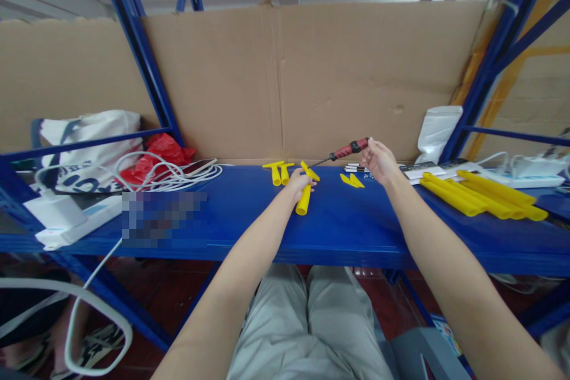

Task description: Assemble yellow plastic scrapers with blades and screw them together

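My left hand (300,185) is closed around a yellow tube (303,200) with a flat yellow crosspiece at its far end. With its fingertips, my right hand (378,159) pinches the handle end of a red and black screwdriver (350,149). The screwdriver's shaft points left and down to the crosspiece; whether its tip sits in a screw is too small to tell. Just beyond my left hand, two yellow T-shaped pieces (276,173) rest on the blue shelf (249,219). Small flat yellow pieces (352,180) lie below the screwdriver.
Several yellow tubes (454,195) lie at the right, near a white power strip (516,178) and a white pouch (439,130). Coiled white cable (178,178), a red plastic bag (155,157) and a cloth bag (89,148) occupy the left. A cardboard panel (214,83) stands behind.
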### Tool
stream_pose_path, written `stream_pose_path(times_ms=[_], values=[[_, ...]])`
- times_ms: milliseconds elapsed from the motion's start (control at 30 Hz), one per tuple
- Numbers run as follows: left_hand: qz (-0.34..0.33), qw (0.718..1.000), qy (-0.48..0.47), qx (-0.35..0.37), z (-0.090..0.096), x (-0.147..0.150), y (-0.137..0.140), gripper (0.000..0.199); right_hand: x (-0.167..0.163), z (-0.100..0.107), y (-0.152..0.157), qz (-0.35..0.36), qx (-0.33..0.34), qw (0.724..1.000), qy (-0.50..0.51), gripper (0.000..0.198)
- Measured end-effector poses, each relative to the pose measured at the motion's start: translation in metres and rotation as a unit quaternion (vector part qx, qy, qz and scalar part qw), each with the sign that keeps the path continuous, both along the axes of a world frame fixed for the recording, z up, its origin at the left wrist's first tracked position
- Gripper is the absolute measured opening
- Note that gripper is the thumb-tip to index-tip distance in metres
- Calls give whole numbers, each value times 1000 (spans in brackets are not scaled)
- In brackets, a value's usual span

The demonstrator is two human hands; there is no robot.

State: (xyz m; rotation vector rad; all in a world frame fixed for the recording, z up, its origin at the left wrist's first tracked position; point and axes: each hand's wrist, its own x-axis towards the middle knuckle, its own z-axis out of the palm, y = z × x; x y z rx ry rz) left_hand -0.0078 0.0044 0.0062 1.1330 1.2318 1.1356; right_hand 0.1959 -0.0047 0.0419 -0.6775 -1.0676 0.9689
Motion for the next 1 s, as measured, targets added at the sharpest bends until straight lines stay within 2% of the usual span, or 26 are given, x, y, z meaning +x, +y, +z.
stream_pose_path(times_ms=[267, 833, 1000], values=[[8, 1000, 12, 5, 0, 1, 1, 63, 0, 0, 1, -32, -18, 999, 4, 42], [4, 1000, 24, 12, 0, 1, 0, 63, -3, 3, -7, 6, -25, 999, 22, 18], [4, 1000, 19, 12, -2, 0, 3, 62, -1, 0, -4, -17, -17, 1000, 20, 28]])
